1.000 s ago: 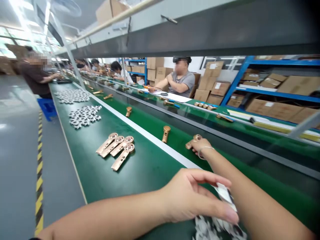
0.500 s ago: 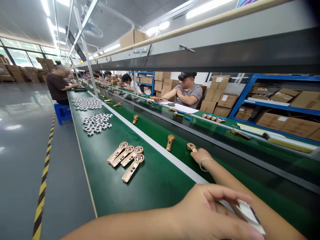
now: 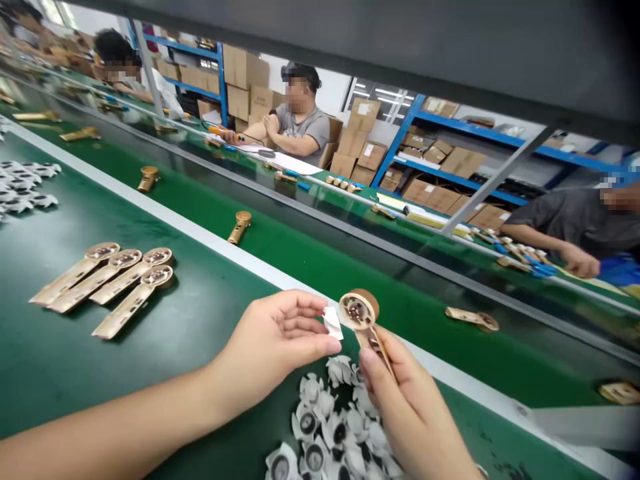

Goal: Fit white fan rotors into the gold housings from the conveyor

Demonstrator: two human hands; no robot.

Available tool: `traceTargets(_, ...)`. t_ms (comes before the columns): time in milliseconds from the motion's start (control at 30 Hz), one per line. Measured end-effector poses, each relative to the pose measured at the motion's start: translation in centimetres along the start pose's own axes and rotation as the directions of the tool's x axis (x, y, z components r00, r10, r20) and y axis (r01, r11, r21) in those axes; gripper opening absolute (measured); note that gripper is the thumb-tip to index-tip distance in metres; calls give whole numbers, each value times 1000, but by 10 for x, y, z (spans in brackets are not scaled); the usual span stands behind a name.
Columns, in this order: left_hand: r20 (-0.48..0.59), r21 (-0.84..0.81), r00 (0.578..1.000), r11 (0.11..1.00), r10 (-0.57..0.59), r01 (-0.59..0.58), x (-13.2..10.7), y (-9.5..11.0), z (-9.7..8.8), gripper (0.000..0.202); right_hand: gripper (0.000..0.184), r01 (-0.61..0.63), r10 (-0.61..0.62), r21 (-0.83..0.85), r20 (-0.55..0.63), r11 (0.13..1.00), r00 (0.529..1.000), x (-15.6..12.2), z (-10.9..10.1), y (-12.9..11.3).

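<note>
My right hand (image 3: 407, 400) grips the handle of a rose-gold fan housing (image 3: 359, 311), its round head raised and facing me. My left hand (image 3: 277, 340) pinches a small white fan blade piece (image 3: 332, 323) right beside that head, almost touching it. Below both hands lies a pile of white fan blades (image 3: 327, 427) on the green bench (image 3: 75, 360). Several more rose-gold housings (image 3: 107, 280) lie in a row to the left.
Single housings (image 3: 240, 225) ride the green conveyor belt (image 3: 320, 260) beyond a white stripe, one (image 3: 473, 319) to my right. More white blades (image 3: 25, 187) lie far left. Other people sit across the line; blue racks hold cardboard boxes (image 3: 360, 143).
My right hand lifted a housing off the belt and brought it back toward me. My left hand rose with the white blade to meet it. My view swung right and down.
</note>
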State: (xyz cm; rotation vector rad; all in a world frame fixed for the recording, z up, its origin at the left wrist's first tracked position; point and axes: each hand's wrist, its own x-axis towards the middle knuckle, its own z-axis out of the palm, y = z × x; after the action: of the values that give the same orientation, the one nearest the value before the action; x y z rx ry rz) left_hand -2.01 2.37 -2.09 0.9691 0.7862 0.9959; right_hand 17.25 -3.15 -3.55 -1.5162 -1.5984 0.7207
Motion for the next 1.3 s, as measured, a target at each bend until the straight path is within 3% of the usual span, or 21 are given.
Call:
traceTargets(100,1,-3,1000,1000,9,-9,2,-6,0,34,32,64,-55,-137,69,988,996,1,2,1)
traceTargets(300,25,-8,999,1000,22,-22,2,-10,-2,33,33,122,-118,-321,32,939,993,-5,5,5)
traceTargets(567,25,-62,1000,998,4,-3,5,-10,-1,30,37,83,-87,-342,3,936,996,-12,13,-2)
traceTargets(800,14,-44,1000,999,12,-12,4,-7,0,28,31,252,-231,-446,101,859,968,-11,2,-2)
traceTargets(967,17,-48,1000,999,-24,25,11,-13,-6,29,30,243,-194,-344,170,907,966,-7,-2,-4)
traceTargets(1133,140,-106,989,992,-47,62,14,-24,-11,57,27,176,-106,-207,308,962,945,-8,-5,-10)
traceTargets(1200,155,-56,987,997,-43,53,14,-26,-11,55,27,139,-72,-173,347,975,935,-12,-6,-12)
traceTargets(1300,161,159,986,987,-38,12,19,-28,-14,48,29,113,-28,-219,358,969,933,-11,-7,-13)
